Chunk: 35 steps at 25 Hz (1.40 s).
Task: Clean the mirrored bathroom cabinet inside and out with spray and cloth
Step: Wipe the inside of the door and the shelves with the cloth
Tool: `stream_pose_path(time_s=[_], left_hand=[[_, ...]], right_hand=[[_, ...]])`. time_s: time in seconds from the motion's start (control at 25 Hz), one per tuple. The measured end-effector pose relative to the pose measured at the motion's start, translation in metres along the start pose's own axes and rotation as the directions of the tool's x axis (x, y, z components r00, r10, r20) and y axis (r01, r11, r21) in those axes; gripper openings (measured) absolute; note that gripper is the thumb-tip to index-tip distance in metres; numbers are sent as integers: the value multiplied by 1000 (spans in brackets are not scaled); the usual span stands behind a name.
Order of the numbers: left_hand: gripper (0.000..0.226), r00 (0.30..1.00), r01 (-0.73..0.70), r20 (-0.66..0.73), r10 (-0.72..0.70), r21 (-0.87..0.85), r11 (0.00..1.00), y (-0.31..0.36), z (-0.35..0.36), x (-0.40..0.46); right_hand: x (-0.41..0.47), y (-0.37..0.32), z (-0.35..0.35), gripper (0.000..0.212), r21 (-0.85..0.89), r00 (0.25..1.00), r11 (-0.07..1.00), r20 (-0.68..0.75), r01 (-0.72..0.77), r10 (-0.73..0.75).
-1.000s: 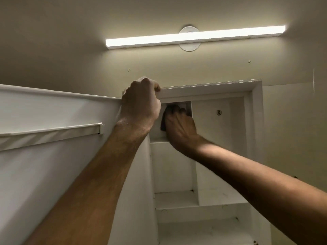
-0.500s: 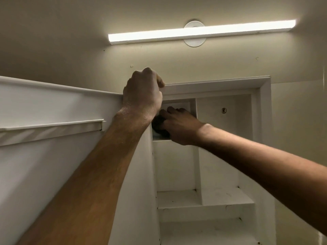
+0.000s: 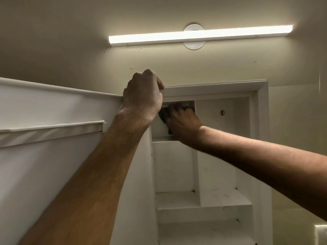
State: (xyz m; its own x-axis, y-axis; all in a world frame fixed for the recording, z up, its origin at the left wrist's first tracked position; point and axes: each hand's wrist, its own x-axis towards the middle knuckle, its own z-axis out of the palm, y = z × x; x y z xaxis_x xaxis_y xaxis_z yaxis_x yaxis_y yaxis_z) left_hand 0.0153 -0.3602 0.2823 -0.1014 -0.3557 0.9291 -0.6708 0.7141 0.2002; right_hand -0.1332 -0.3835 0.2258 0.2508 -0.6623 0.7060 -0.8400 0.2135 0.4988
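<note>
The white bathroom cabinet [image 3: 263, 121] stands open on the wall, with its door [image 3: 53, 106] swung out to the left. My left hand [image 3: 143, 96] grips the top corner of the door, fingers curled over its edge. My right hand [image 3: 182, 121] reaches into the small top-left compartment and presses a dark cloth [image 3: 163, 114] against its back and left wall. Most of the cloth is hidden under my fingers. No spray bottle is in view.
Inside the cabinet a vertical divider [image 3: 195, 165] and white shelves [image 3: 203, 200] split the space. A screw [image 3: 222, 112] sits in the back panel of the right compartment. A lit tube light [image 3: 200, 35] hangs on the wall above. A narrow rail [image 3: 53, 127] runs along the door's inner face.
My right hand has shifted with the cloth inside the top-left compartment, down and then back up. The left hand keeps its grip on the door's corner. The view has tilted slightly.
</note>
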Motion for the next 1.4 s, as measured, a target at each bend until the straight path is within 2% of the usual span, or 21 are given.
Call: stream_pose_path(time_s=[0.32,0.52,0.64,0.72,0.8,0.84,0.92,1.0,1.04,1.16,1.24,1.4], left_hand=[[29,1000,-17,5,17,-2,1000,0,0,-1],[30,1000,-26,-8,26,1,1000,1,0,0],[28,1000,-15,9,15,-3,1000,1,-1,0],[29,1000,-13,24,13,-4,1000,1,-2,0],[29,999,-11,42,12,-9,1000,2,-3,0],[29,999,-11,50,11,-9,1000,2,-4,1],[29,998,-12,55,13,-10,1000,1,-6,3],[26,999,-18,38,18,-5,1000,1,-5,5],[24,999,-27,26,27,3,1000,2,-2,5],[21,997,-67,-40,68,39,997,6,7,1],[21,992,-87,-90,93,70,994,4,15,-7],[37,987,-102,-110,114,107,989,0,35,-26]], right_hand=[[-2,4,-3,33,3,964,964,26,265,-265],[10,-7,-1,25,17,946,946,21,323,-323],[11,1,-4,30,-28,910,913,98,408,-403],[13,5,-7,34,-43,887,904,215,426,-408],[13,14,-14,36,19,882,939,337,344,-330],[11,19,-18,35,77,895,957,342,278,-287],[7,22,-21,31,308,959,943,205,128,-197],[8,10,-21,34,559,993,829,92,12,-76],[10,3,-18,35,608,996,794,81,-19,-38],[20,-17,-5,19,664,994,745,113,-69,-9],[25,-18,1,15,705,976,691,219,-158,0],[14,-11,-1,28,625,918,766,375,-150,-126]])
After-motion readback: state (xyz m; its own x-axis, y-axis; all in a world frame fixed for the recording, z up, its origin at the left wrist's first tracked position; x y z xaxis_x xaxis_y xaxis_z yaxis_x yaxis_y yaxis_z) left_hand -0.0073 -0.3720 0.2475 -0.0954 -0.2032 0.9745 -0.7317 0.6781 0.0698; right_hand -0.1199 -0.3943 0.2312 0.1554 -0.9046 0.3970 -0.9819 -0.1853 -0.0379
